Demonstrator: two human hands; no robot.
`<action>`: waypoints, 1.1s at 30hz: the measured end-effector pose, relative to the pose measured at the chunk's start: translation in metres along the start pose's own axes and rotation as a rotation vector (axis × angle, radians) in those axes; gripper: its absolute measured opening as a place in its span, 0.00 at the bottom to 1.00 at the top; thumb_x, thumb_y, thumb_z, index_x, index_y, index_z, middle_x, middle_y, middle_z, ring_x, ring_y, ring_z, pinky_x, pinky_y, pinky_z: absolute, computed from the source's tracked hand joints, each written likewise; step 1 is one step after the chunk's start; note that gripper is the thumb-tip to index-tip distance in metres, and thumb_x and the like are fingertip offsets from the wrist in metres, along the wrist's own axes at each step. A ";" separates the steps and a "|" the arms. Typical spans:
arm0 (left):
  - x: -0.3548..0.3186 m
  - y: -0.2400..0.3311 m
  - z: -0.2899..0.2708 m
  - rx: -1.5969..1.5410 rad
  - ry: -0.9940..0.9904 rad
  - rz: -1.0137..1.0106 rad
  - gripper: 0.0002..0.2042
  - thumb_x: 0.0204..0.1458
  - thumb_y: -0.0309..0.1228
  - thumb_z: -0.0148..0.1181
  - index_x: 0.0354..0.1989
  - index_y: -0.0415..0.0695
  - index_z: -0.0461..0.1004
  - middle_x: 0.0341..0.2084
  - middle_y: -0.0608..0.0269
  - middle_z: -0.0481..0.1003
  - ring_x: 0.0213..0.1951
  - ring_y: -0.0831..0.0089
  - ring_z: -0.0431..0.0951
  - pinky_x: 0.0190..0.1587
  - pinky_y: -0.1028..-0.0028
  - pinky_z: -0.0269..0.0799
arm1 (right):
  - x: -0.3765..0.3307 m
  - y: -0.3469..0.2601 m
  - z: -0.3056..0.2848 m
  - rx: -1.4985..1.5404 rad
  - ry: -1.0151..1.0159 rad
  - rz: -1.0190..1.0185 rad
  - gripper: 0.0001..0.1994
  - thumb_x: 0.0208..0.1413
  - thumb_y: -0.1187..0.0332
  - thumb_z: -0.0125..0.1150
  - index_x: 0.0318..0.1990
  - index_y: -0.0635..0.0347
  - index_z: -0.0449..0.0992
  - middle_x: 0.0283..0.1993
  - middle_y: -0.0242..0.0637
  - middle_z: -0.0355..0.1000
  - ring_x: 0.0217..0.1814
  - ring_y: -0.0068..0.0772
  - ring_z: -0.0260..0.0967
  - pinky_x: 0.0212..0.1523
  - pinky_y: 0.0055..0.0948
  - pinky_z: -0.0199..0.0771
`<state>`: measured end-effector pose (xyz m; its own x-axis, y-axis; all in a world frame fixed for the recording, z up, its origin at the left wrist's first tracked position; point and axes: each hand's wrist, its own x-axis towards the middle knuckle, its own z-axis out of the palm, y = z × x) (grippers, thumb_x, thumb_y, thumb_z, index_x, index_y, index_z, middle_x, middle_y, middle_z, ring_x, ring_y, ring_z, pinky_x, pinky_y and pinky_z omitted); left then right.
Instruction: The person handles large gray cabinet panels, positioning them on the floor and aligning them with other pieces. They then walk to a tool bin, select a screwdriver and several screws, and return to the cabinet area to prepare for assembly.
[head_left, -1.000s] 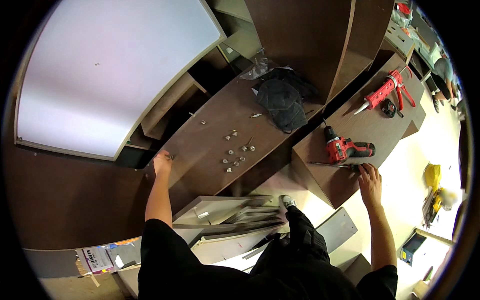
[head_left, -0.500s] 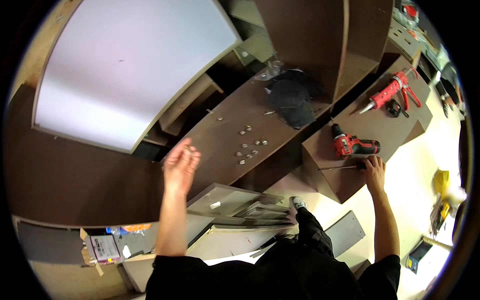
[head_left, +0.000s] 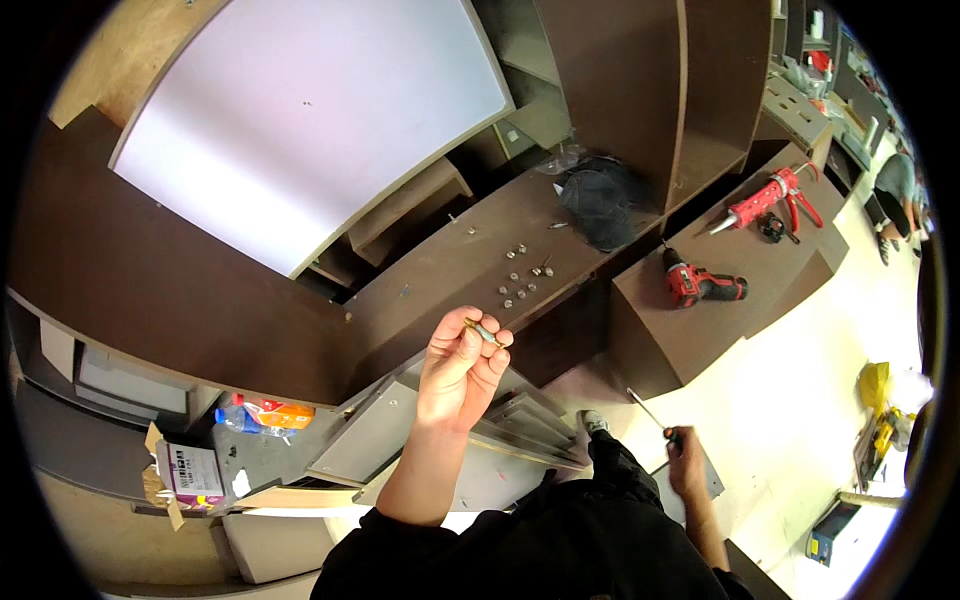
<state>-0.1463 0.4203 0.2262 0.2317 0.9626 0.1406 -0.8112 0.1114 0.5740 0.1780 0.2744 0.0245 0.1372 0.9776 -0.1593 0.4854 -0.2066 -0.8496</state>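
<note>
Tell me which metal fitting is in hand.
The gold-ended fitting, pinched between fingers of the left hand; the clustered fittings lie untouched on the brown panel.

Screwdriver hdl (head_left: 670, 435) mostly hid in R hand (head_left: 687, 464), loose metal bits (head_left: 514, 277) too tiny to ID.

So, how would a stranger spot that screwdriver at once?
Find the brown cabinet at right bearing a red drill and a red caulking gun. Just below it in the picture, the person's right hand holds the screwdriver. Unlike those bulky red tools, it's slim, with a long, straight metal shaft.
</note>
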 end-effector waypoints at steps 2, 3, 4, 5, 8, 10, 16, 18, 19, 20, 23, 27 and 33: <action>-0.005 -0.009 0.004 0.022 -0.035 0.007 0.09 0.57 0.26 0.53 0.45 0.44 0.72 0.37 0.62 0.75 0.40 0.68 0.76 0.40 0.73 0.74 | -0.047 0.021 0.020 0.164 0.034 0.086 0.14 0.53 0.69 0.58 0.45 0.62 0.66 0.40 0.48 0.68 0.42 0.48 0.68 0.44 0.37 0.67; -0.006 -0.016 0.007 0.031 -0.054 -0.002 0.09 0.57 0.26 0.54 0.45 0.44 0.72 0.36 0.62 0.75 0.39 0.68 0.75 0.39 0.74 0.73 | -0.059 0.026 0.022 0.099 0.039 0.062 0.16 0.51 0.65 0.60 0.44 0.62 0.66 0.39 0.49 0.68 0.42 0.49 0.68 0.44 0.38 0.67; -0.011 -0.028 0.014 0.072 -0.057 0.003 0.09 0.55 0.25 0.56 0.45 0.43 0.72 0.35 0.63 0.74 0.38 0.70 0.74 0.39 0.75 0.70 | -0.079 0.034 0.021 0.041 0.047 0.059 0.18 0.50 0.61 0.62 0.43 0.62 0.66 0.38 0.49 0.68 0.41 0.50 0.68 0.43 0.39 0.67; -0.019 -0.046 0.010 0.136 -0.055 -0.003 0.10 0.55 0.24 0.56 0.45 0.42 0.72 0.34 0.63 0.74 0.36 0.71 0.73 0.39 0.75 0.69 | -0.097 0.040 0.015 -0.002 0.062 0.038 0.19 0.46 0.57 0.65 0.38 0.62 0.68 0.34 0.48 0.68 0.38 0.50 0.68 0.40 0.40 0.67; -0.051 -0.102 -0.010 0.335 0.004 -0.135 0.10 0.54 0.23 0.57 0.45 0.38 0.72 0.33 0.63 0.73 0.32 0.75 0.70 0.38 0.77 0.67 | -0.123 0.038 -0.002 -0.084 0.009 0.052 0.17 0.46 0.59 0.66 0.19 0.61 0.68 0.26 0.44 0.66 0.30 0.49 0.66 0.29 0.41 0.64; -0.110 -0.147 -0.043 0.402 0.108 -0.380 0.10 0.53 0.23 0.58 0.44 0.37 0.73 0.31 0.64 0.72 0.31 0.78 0.68 0.37 0.78 0.66 | -0.141 0.022 0.000 0.024 -0.081 -0.035 0.17 0.48 0.61 0.65 0.20 0.63 0.67 0.27 0.44 0.66 0.29 0.48 0.65 0.29 0.41 0.63; -0.265 -0.215 -0.071 0.552 0.220 -0.941 0.06 0.51 0.20 0.59 0.37 0.33 0.75 0.28 0.59 0.75 0.29 0.74 0.76 0.35 0.79 0.74 | -0.205 -0.010 0.045 0.372 -0.072 0.000 0.09 0.53 0.67 0.60 0.36 0.62 0.70 0.34 0.41 0.69 0.38 0.43 0.69 0.38 0.36 0.68; -0.266 -0.211 -0.062 0.614 0.146 -1.024 0.06 0.50 0.19 0.60 0.36 0.32 0.75 0.28 0.59 0.76 0.28 0.75 0.76 0.35 0.79 0.73 | -0.221 -0.011 0.049 0.349 -0.035 0.104 0.09 0.51 0.68 0.62 0.37 0.61 0.71 0.34 0.41 0.70 0.38 0.44 0.70 0.38 0.36 0.69; -0.266 -0.212 -0.061 0.644 0.085 -1.090 0.06 0.50 0.19 0.60 0.36 0.33 0.75 0.28 0.59 0.76 0.29 0.76 0.76 0.35 0.80 0.73 | -0.231 -0.009 0.050 0.333 -0.025 0.169 0.09 0.51 0.68 0.62 0.37 0.60 0.71 0.34 0.42 0.70 0.39 0.46 0.70 0.39 0.37 0.70; -0.271 -0.219 -0.064 0.676 0.033 -1.158 0.06 0.49 0.19 0.61 0.36 0.33 0.75 0.28 0.59 0.77 0.29 0.76 0.76 0.35 0.80 0.73 | -0.241 0.001 0.056 0.324 -0.025 0.235 0.09 0.51 0.68 0.62 0.37 0.60 0.71 0.35 0.42 0.71 0.39 0.47 0.70 0.39 0.38 0.70; -0.295 -0.241 -0.082 0.749 0.002 -1.385 0.07 0.51 0.22 0.61 0.37 0.34 0.76 0.28 0.59 0.78 0.29 0.78 0.76 0.35 0.80 0.73 | -0.267 0.032 0.079 0.323 -0.012 0.414 0.09 0.50 0.67 0.62 0.36 0.59 0.70 0.33 0.42 0.71 0.37 0.47 0.71 0.37 0.38 0.71; -0.320 -0.268 -0.113 0.747 -0.191 -1.599 0.09 0.51 0.25 0.61 0.40 0.36 0.78 0.28 0.62 0.79 0.30 0.80 0.76 0.36 0.82 0.72 | -0.293 0.054 0.090 0.283 -0.067 0.635 0.09 0.48 0.68 0.65 0.33 0.60 0.71 0.31 0.41 0.70 0.34 0.45 0.71 0.33 0.36 0.70; -0.322 -0.320 -0.127 0.714 -0.491 -1.780 0.06 0.52 0.23 0.60 0.37 0.37 0.78 0.27 0.62 0.78 0.30 0.80 0.76 0.35 0.80 0.71 | -0.306 0.064 0.080 0.363 0.009 0.944 0.10 0.50 0.64 0.65 0.29 0.59 0.71 0.26 0.40 0.69 0.28 0.44 0.69 0.29 0.34 0.68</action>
<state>-0.0299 0.1061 -0.1056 0.5994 -0.2576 -0.7579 0.7600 0.4802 0.4379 0.0977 -0.0352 -0.0209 0.3364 0.4200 -0.8429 -0.1165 -0.8696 -0.4798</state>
